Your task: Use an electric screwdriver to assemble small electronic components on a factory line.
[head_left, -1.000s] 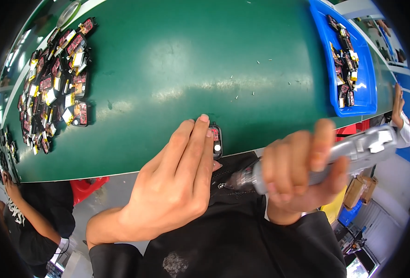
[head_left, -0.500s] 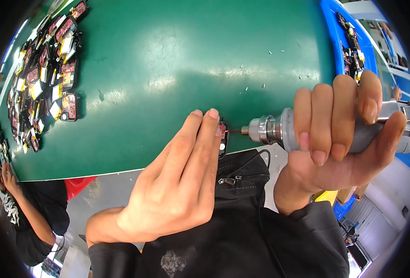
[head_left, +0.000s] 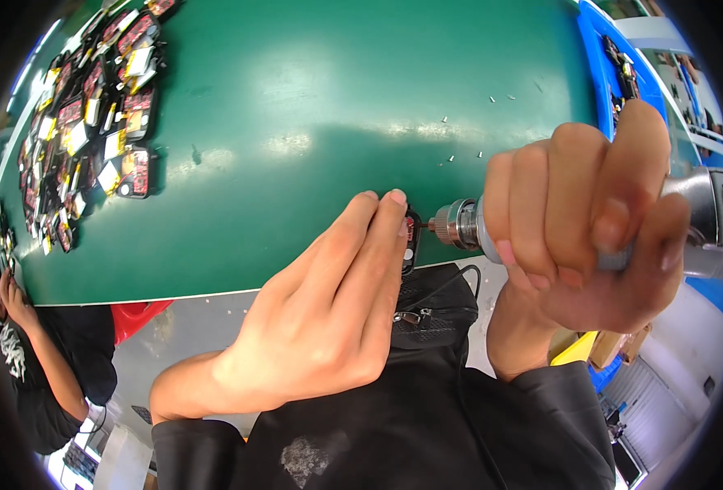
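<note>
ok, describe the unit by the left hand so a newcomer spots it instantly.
Start at the green table and find its near edge, mid-picture. Partly hidden by the left hand is a small black case with a red board and white round spot. Unlike the heaped units at left, it lies apart, with a grey driver tool pointing its bit at it.

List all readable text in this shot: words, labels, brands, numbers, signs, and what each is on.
No text is legible.
Red board beside the left hand: any markings too small.
Grey power driver in the right hand: no readable marking.
Piled devices: too small.
White print on a co-worker's black shirt: too blurred.
</note>
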`<state>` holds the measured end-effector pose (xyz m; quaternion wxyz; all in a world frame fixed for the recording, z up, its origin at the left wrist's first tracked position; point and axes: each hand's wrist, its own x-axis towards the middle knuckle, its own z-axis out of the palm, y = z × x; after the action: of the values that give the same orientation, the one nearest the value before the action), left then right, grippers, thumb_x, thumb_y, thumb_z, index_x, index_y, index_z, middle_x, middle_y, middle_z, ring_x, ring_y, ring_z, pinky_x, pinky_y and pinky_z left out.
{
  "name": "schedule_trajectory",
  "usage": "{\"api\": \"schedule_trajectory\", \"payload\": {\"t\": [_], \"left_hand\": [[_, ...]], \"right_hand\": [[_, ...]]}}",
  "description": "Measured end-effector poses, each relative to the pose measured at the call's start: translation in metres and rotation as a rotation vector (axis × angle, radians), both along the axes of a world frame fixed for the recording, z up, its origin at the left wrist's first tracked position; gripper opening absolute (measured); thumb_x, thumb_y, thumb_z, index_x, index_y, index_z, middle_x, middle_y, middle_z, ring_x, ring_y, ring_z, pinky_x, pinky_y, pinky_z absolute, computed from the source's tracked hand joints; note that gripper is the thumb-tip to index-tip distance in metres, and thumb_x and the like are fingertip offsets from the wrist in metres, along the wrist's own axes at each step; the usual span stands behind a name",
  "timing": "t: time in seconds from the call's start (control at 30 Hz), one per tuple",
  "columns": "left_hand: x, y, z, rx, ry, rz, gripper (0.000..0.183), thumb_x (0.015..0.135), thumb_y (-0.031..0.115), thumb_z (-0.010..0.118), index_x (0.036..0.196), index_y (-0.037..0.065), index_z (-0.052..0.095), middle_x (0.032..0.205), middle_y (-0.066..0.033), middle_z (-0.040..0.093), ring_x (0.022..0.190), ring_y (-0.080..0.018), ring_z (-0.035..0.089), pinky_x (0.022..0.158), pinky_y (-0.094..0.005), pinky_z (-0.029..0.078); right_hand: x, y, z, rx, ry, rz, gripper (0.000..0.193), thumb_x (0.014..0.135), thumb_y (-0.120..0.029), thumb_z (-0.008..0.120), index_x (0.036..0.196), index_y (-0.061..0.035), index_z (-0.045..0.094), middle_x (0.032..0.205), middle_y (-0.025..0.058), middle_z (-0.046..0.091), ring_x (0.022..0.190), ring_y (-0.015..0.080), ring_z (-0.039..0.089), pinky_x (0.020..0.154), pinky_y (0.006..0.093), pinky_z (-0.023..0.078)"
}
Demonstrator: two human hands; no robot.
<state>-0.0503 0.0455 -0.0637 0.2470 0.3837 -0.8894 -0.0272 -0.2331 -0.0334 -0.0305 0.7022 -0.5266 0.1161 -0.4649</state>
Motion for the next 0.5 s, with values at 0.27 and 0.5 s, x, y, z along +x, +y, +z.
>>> {"api": "schedule_trajectory", "payload": {"t": [0.27,0.5], "left_hand": [[0.004,0.001,0.015,0.11,-0.052,0.001,0.042,0.06,0.003,0.062,0.097,-0.017,0.061,0.11,-0.0283,0.058,0.102,-0.0365,0.057,0.081,-0.0386,0.053],[0.015,0.011,0.018,0.103,-0.007,0.083,0.041,0.065,0.0,0.063,0.103,-0.015,0.058,0.113,-0.0241,0.059,0.105,-0.0347,0.058,0.087,-0.0397,0.051]], "right_hand": [[0.001,-0.004,0.004,-0.066,0.012,0.055,0.019,0.096,-0.022,0.047,0.084,-0.0084,0.043,0.053,-0.0015,0.043,0.039,0.0091,0.039,0.045,0.024,0.036],[-0.005,0.001,-0.003,0.035,-0.353,-0.004,0.017,0.092,-0.017,0.056,0.087,-0.0066,0.044,0.05,-0.0026,0.041,0.036,0.0064,0.035,0.04,0.0237,0.037]]}}
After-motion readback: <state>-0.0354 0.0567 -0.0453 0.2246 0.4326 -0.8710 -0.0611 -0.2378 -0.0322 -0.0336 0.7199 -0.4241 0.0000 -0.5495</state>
